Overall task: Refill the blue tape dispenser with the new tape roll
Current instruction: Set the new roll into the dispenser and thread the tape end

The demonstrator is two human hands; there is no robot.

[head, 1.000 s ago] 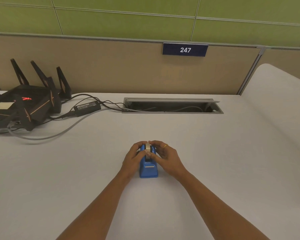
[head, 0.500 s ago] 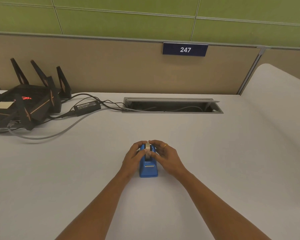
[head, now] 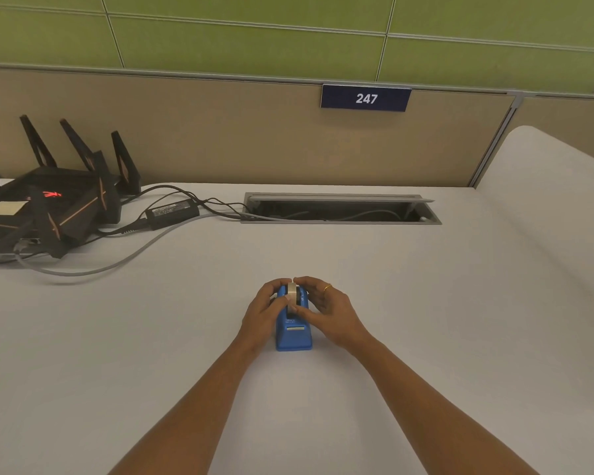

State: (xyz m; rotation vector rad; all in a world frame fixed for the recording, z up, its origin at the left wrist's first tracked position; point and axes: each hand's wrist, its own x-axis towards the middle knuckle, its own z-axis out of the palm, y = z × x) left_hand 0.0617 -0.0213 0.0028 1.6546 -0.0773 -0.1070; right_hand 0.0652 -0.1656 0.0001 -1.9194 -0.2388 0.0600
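Note:
The blue tape dispenser (head: 293,334) stands on the white desk, its cutter end toward me. A pale tape roll (head: 292,293) sits upright in its top slot. My left hand (head: 265,310) wraps the dispenser's left side, thumb lying across the roll. My right hand (head: 326,310), with a gold ring, cups the right side, fingertips on the roll's far edge and thumb by the slot. The two hands' fingertips meet over the roll. The dispenser's rear is hidden by my fingers.
A black router (head: 45,210) with upright antennas sits at the far left, with a power adapter (head: 172,210) and cables running into an open cable tray (head: 340,209) at the back. A beige partition rises behind the desk. A second desk surface (head: 556,207) lies to the right.
Almost nothing differs. Both hands stay on the roll and dispenser, with only a slight shift of the fingers.

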